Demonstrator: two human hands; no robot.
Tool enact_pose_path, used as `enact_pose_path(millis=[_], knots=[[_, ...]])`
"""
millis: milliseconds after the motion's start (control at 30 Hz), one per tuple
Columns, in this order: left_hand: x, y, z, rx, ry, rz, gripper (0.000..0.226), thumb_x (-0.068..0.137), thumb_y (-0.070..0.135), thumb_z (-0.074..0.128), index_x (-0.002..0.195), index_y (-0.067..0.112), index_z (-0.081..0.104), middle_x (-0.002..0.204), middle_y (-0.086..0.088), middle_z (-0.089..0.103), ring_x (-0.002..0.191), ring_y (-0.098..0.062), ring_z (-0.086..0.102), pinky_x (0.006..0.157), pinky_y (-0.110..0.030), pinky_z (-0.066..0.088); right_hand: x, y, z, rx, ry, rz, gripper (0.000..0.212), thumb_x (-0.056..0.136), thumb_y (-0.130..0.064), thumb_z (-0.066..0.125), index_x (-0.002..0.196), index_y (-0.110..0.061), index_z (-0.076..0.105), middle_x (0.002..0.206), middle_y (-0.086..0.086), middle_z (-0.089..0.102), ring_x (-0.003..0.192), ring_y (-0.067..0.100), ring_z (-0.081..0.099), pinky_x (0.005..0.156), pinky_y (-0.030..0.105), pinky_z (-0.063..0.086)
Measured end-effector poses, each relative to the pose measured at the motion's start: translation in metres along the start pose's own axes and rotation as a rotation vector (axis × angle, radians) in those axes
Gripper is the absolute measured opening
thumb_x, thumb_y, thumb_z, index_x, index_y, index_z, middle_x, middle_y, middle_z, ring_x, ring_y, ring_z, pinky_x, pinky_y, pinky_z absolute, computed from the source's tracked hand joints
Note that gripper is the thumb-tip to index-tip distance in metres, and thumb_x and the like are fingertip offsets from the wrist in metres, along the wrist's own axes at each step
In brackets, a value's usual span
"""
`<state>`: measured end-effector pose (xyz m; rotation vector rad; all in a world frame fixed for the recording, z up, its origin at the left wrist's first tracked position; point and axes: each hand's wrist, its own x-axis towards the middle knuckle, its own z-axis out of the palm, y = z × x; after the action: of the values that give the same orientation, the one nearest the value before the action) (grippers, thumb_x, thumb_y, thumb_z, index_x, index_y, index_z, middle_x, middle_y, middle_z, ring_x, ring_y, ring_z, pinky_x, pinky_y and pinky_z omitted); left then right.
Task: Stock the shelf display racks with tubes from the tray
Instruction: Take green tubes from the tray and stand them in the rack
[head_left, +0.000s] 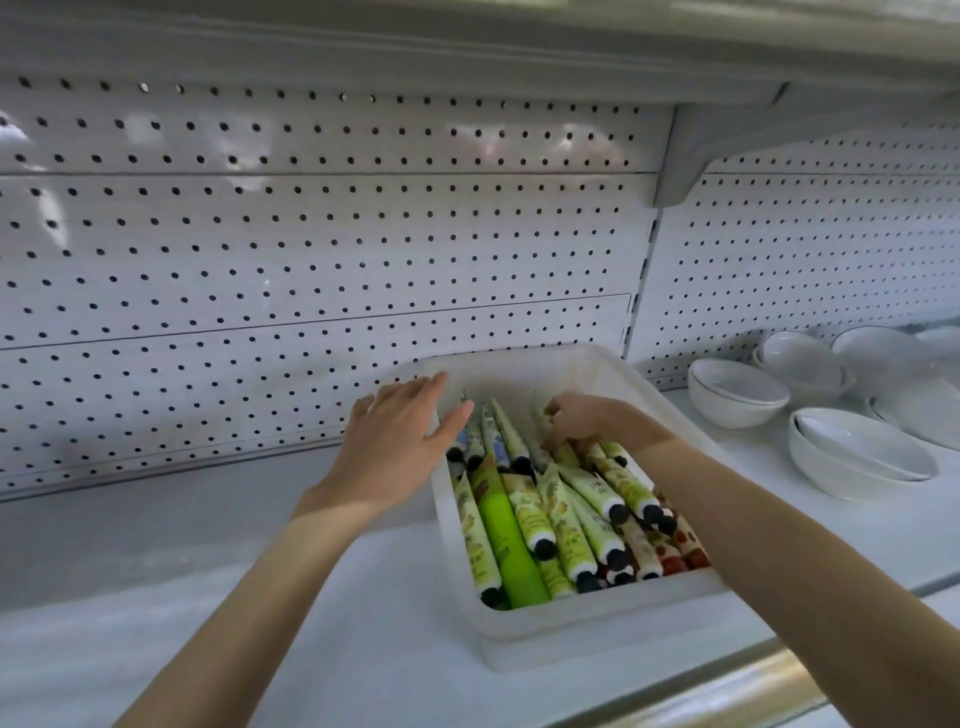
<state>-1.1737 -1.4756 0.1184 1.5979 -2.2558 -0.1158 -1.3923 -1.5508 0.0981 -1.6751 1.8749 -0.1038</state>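
One tray (597, 634) is sitting right of centre on the shelf (156, 597), far end nearly reaching the pegboard (311, 249), near edge close to the front lip, with moving room lying lower left. Left hand (395, 447) is resting straight fingers on the tray's far-left rim, and right hand (582, 418) is digging curled fingers into the tubes (535, 519) inside (well over a dozen, too overlapped for counting), can't tell if it's gripping one. Bowls (737, 395) in at least four piles are crowding the right side, apart from the tray.
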Motion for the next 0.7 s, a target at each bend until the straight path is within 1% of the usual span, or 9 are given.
enact_pose_path(millis=[67,133,200,300,367,467,567,633,700], knots=[[0.001,0.003,0.002,-0.012,-0.003,-0.006,0.059,0.096,0.052,0.024,0.147,0.023,0.023,0.15,0.003,0.032,0.138,-0.018,0.027,0.111,-0.037,0.019,0.0,0.002,-0.004,0.037,0.004,-0.038,0.035,0.084,-0.003,0.063,0.116,0.003,0.05,0.102,0.015,0.056,0.062,0.016,0.046,0.051,0.024,0.041],[0.001,0.005,0.004,-0.028,-0.001,-0.011,0.058,0.096,0.052,0.025,0.147,0.023,0.024,0.15,0.004,0.032,0.138,-0.017,0.027,0.11,-0.036,0.019,0.0,0.001,-0.007,0.066,0.046,-0.103,0.011,0.087,-0.005,0.061,0.092,-0.002,0.053,0.083,0.007,0.051,0.059,0.015,0.044,0.053,0.025,0.042],[0.001,0.006,0.005,-0.044,0.01,-0.015,0.058,0.096,0.052,0.026,0.146,0.023,0.026,0.15,0.004,0.033,0.137,-0.017,0.029,0.11,-0.035,0.02,-0.005,-0.005,-0.009,0.096,0.109,-0.183,0.013,0.092,-0.014,0.057,0.082,-0.009,0.05,0.077,0.003,0.048,0.063,0.013,0.046,0.061,0.027,0.046],[0.002,0.007,0.004,-0.08,0.038,-0.022,0.055,0.097,0.05,0.029,0.144,0.022,0.03,0.147,0.003,0.038,0.134,-0.019,0.033,0.108,-0.034,0.023,-0.012,-0.015,-0.013,0.173,0.183,-0.281,0.026,0.095,-0.029,0.053,0.083,-0.005,0.054,0.078,0.005,0.053,0.073,0.02,0.056,0.08,0.037,0.056],[0.003,0.008,0.003,-0.119,0.054,-0.025,0.053,0.097,0.048,0.032,0.143,0.021,0.032,0.145,0.002,0.041,0.132,-0.02,0.036,0.107,-0.034,0.025,-0.017,-0.02,-0.017,0.244,0.22,-0.329,0.027,0.094,-0.026,0.053,0.097,0.001,0.059,0.085,0.008,0.06,0.082,0.025,0.063,0.085,0.041,0.055],[0.006,0.008,0.002,-0.196,0.068,-0.025,0.051,0.096,0.044,0.038,0.14,0.02,0.038,0.141,0.002,0.046,0.128,-0.019,0.041,0.106,-0.036,0.031,-0.026,-0.026,-0.023,0.407,0.268,-0.387,0.031,0.094,-0.014,0.054,0.12,0.003,0.053,0.112,0.016,0.062,0.098,0.029,0.064,0.08,0.033,0.056],[0.009,0.008,0.003,-0.328,0.103,-0.016,0.047,0.095,0.039,0.047,0.135,0.017,0.045,0.136,0.001,0.051,0.125,-0.017,0.046,0.103,-0.035,0.036,-0.039,-0.032,-0.025,0.7,0.16,-0.5,0.03,0.093,-0.012,0.056,0.119,0.003,0.052,0.106,0.011,0.064,0.098,0.024,0.065,0.074,0.026,0.057],[0.011,0.01,0.003,-0.436,0.137,-0.004,0.042,0.093,0.033,0.052,0.131,0.014,0.05,0.13,0.002,0.055,0.12,-0.014,0.05,0.097,-0.026,0.038,-0.047,-0.037,-0.024,0.791,0.091,-0.595,0.029,0.091,-0.011,0.058,0.117,0.002,0.054,0.106,0.009,0.065,0.098,0.019,0.066,0.079,0.029,0.057],[0.012,0.014,0.001,-0.542,0.179,0.015,0.034,0.091,0.026,0.056,0.122,0.012,0.057,0.117,0.003,0.062,0.11,-0.011,0.055,0.086,-0.009,0.038,-0.052,-0.041,-0.023,0.875,0.041,-0.661,0.028,0.089,-0.009,0.06,0.113,0.005,0.055,0.104,0.008,0.066,0.097,0.017,0.067,0.081,0.03,0.057]])
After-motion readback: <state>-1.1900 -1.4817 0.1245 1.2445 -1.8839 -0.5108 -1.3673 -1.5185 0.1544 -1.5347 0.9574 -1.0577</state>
